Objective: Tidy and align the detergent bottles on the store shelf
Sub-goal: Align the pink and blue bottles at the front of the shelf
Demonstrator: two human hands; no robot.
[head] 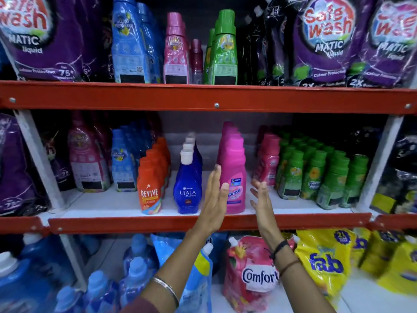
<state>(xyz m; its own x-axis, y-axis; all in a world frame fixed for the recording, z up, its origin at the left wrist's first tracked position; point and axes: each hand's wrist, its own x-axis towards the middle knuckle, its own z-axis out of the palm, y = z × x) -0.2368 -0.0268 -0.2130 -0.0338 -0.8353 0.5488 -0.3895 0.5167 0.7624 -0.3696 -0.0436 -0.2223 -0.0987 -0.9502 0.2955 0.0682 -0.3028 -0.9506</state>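
On the middle shelf (112, 205) a row of pink Vanish bottles (233, 168) runs front to back. My left hand (214, 199) is flat and open at the front bottle's left side, fingertips close to or touching it. My right hand (261, 199) is open a little to the bottle's right, apart from it. Both hands hold nothing. Left of them stand a row of blue Ujala bottles (188, 188) and a row of orange Revive bottles (150, 188). Small pink bottles (267, 166) and green bottles (316, 177) fill the right side.
The red shelf edge (158, 223) crosses under my wrists. The upper shelf holds purple Safe Wash pouches (325, 41) and blue, pink and green bottles. Below are a pink Comfort pouch (250, 274), yellow Fab pouches (325, 263) and blue bottles (135, 267).
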